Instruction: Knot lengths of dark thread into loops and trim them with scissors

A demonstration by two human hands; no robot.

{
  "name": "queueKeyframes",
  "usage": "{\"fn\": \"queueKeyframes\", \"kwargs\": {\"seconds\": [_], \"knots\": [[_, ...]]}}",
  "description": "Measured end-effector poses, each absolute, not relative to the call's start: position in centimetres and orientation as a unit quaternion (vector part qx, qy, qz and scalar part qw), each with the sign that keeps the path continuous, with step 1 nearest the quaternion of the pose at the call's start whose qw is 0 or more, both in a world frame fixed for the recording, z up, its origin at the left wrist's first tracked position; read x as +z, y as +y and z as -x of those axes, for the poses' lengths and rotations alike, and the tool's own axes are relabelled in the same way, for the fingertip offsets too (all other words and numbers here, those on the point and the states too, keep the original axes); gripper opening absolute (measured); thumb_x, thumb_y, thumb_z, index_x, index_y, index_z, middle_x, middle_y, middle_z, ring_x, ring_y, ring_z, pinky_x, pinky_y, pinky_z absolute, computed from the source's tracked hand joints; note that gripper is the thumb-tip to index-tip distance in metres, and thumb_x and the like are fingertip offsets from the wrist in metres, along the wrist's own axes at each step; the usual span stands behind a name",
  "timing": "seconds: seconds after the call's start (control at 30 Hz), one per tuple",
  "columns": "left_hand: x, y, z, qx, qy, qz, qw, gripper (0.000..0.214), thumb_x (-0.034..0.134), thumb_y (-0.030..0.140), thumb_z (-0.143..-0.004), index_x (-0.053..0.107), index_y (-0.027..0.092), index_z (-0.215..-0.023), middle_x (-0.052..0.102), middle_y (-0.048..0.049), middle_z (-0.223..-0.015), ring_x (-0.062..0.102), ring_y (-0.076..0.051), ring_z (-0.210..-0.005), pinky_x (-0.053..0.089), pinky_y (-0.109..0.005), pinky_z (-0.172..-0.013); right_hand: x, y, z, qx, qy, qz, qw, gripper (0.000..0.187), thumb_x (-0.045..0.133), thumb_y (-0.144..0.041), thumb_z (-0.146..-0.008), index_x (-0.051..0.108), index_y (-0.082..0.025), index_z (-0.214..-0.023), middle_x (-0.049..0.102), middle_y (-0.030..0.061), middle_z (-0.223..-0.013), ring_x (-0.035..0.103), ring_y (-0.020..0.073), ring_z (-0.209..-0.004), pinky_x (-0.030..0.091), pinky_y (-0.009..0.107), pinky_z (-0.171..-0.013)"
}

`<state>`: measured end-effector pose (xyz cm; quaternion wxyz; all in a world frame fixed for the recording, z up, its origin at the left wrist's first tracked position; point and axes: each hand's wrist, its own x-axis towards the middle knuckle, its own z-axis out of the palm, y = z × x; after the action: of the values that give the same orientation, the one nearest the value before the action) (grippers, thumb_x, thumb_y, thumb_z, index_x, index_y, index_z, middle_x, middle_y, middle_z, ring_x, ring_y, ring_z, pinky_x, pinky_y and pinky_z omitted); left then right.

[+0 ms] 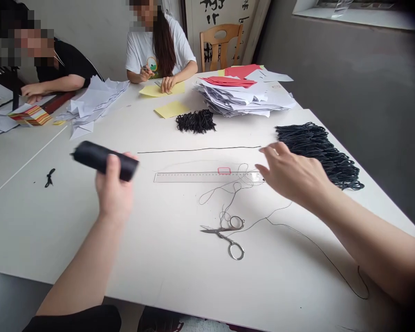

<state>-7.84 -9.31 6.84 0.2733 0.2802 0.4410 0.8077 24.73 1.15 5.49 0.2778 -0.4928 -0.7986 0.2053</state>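
Observation:
My left hand (114, 193) grips a black roll (105, 160) of cord or fabric, raised a little above the white table at the left. My right hand (292, 174) is open, its fingers spread and holding nothing, beside the right end of a clear plastic ruler (207, 177). A heap of black cord loops (318, 154) lies just beyond that hand. A straight black cord (198, 149) runs along the ruler's far side. Thin dark thread (235, 193) curls loosely over the ruler and around a pair of steel scissors (226, 235), which lie shut below it.
Two co-workers (159, 50) sit at the far side of the white table (166, 276), handling paper. Stacks of white and red paper (242, 99), yellow sheets (171, 109), a small bundle of black loops (195, 121) and a small black knot (50, 177) lie about.

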Motion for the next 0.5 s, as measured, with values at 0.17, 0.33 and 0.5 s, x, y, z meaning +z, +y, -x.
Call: {"fn": "queueKeyframes", "kwargs": {"seconds": [0.17, 0.33, 0.5], "knots": [[4.2, -12.2, 1.4, 0.532, 0.384, -0.553, 0.513, 0.033, 0.075, 0.026, -0.075, 0.062, 0.019, -0.105, 0.064, -0.009, -0.102, 0.063, -0.024, -0.092, 0.051, -0.035, -0.081, 5.6, -5.0, -20.4, 0.504, -0.835, 0.205, 0.081, 0.088, 0.07, -0.023, -0.077, 0.019, -0.027, -0.148, 0.05, 0.0122, -0.128, 0.06, 0.0145, -0.078, 0.051, 0.028, -0.067], [2.9, -13.5, -0.2, 0.452, 0.253, -0.621, 0.589, 0.048, 0.076, 0.014, -0.071, 0.055, 0.023, -0.113, 0.064, -0.0059, -0.096, 0.064, -0.022, -0.084, 0.053, -0.04, -0.079, 4.7, -6.9, -18.9, 0.642, -0.745, 0.173, 0.049, 0.061, 0.072, -0.023, -0.076, 0.043, -0.018, -0.13, 0.059, 0.0042, -0.094, 0.055, 0.0108, -0.07, 0.046, 0.021, -0.058], [2.6, -12.9, 0.5, 0.528, 0.314, -0.591, 0.523, 0.036, 0.069, 0.03, -0.08, 0.057, 0.023, -0.114, 0.062, -0.009, -0.109, 0.059, -0.026, -0.105, 0.05, -0.042, -0.091, 4.1, -5.9, -19.0, 0.657, -0.728, 0.186, 0.051, 0.041, 0.064, -0.04, -0.085, 0.048, -0.015, -0.113, 0.049, -0.0037, -0.069, 0.042, 0.0082, -0.057, 0.036, 0.021, -0.051]]}}
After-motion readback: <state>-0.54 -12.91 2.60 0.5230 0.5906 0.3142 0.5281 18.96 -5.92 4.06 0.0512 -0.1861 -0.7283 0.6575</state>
